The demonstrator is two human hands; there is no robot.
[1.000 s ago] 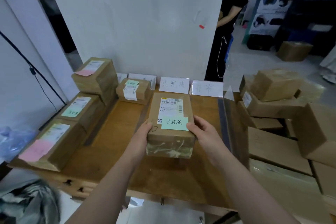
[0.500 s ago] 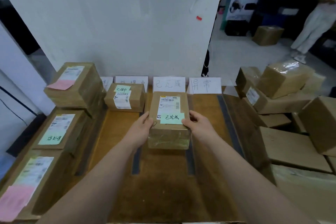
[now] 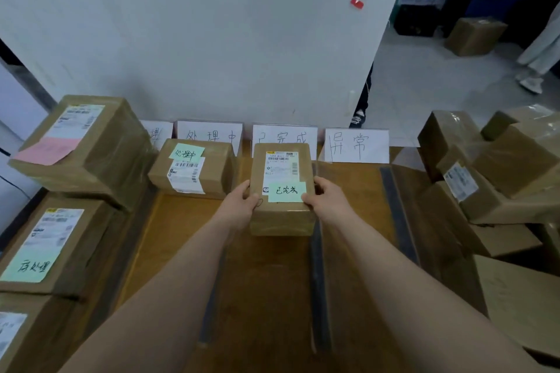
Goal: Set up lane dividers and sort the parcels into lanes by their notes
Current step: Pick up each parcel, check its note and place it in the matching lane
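A stack of boxes [image 3: 81,142] crowds the left edge of the table [image 3: 272,297], and a loose pile [image 3: 491,166] lies off its right. The left hand [image 3: 242,201] and right hand [image 3: 325,200] grasp the parcel [image 3: 283,221] by its long sides. Its long axis runs away from the person toward the middle sign card [image 3: 285,136], with its green note [image 3: 287,192] facing up. It is in the lane between two dark strips [image 3: 316,266]. The lane to its left holds one box [image 3: 212,172].
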